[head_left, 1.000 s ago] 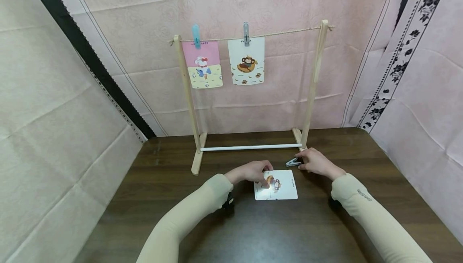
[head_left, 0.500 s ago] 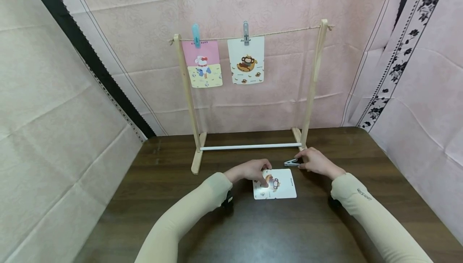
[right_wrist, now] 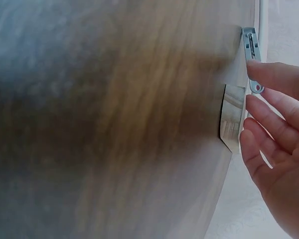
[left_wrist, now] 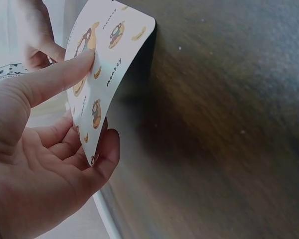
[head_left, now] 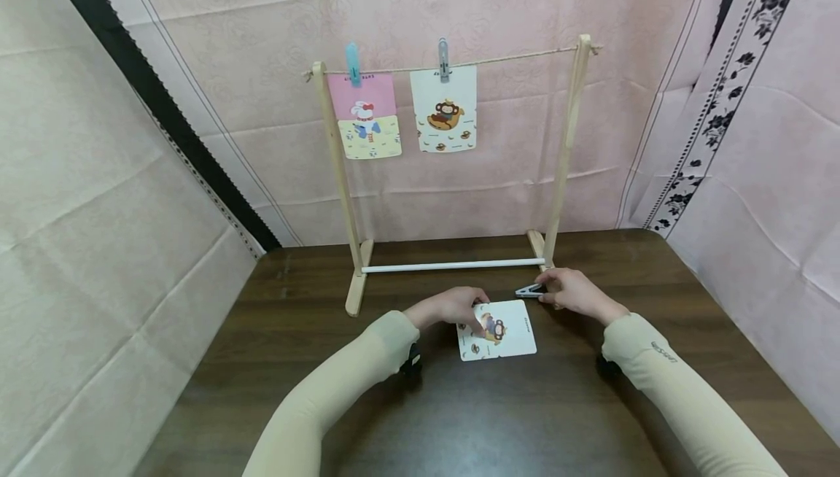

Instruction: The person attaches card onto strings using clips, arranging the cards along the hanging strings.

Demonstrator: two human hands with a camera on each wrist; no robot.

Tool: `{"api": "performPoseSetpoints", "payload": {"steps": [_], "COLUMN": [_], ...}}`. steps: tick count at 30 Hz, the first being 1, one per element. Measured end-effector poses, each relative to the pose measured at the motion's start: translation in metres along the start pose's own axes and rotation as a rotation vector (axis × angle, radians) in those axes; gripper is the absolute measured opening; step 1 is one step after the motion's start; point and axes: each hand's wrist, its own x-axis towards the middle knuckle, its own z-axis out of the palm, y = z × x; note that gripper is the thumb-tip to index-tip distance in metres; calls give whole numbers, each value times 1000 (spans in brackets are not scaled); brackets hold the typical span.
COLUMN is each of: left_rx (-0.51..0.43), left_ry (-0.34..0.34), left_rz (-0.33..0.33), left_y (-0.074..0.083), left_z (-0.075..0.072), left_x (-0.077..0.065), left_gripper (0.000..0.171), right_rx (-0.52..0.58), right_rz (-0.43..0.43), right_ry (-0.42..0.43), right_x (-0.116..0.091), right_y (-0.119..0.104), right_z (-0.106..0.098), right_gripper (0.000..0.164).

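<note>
My left hand [head_left: 456, 307] holds a white card [head_left: 508, 331] printed with a monkey and bananas. In the left wrist view the thumb lies across the card's printed face [left_wrist: 112, 74] and the other fingers curl behind its edge, with the card tilted over the table. At the right, my right hand [head_left: 574, 292] pinches a grey-blue clothespin [head_left: 528, 291] near the foot of the wooden rack. In the right wrist view the thumb presses on the clothespin [right_wrist: 250, 47] close to its holed end; the remaining fingers are loosely bent.
Behind the hands stands a wooden rack [head_left: 566, 149] with a string across its top and a white bar [head_left: 453, 265] low down. A pink-and-yellow card [head_left: 369, 134] hangs from a blue clothespin [head_left: 353, 65]; another monkey card [head_left: 453, 134] hangs from a grey clothespin [head_left: 444, 61].
The card in my left hand has tilted, its right side rising slightly. My right hand has stayed at nearly the same place with the clothespin.
</note>
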Motion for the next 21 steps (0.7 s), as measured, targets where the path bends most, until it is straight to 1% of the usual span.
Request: {"api": "performPoseSetpoints", "payload": {"steps": [3, 6, 13, 21], "left_rx": [-31, -70, -105, -119], "left_ry": [1, -3, -3, -42], "left_rz": [-5, -10, 1, 42], "left_y": [1, 2, 4, 3], "left_z": [-1, -2, -4, -7], "left_x": [-1, -1, -1, 0], "left_gripper": [54, 56, 54, 49], "right_rx": [34, 41, -24, -5], "right_rz": [9, -3, -43, 4], "right_ry": [11, 29, 98, 107], "right_x": [-1, -1, -5, -13], "right_y": [2, 5, 9, 12], "right_z": [1, 1, -1, -7], "right_gripper": [30, 29, 29, 31]}}
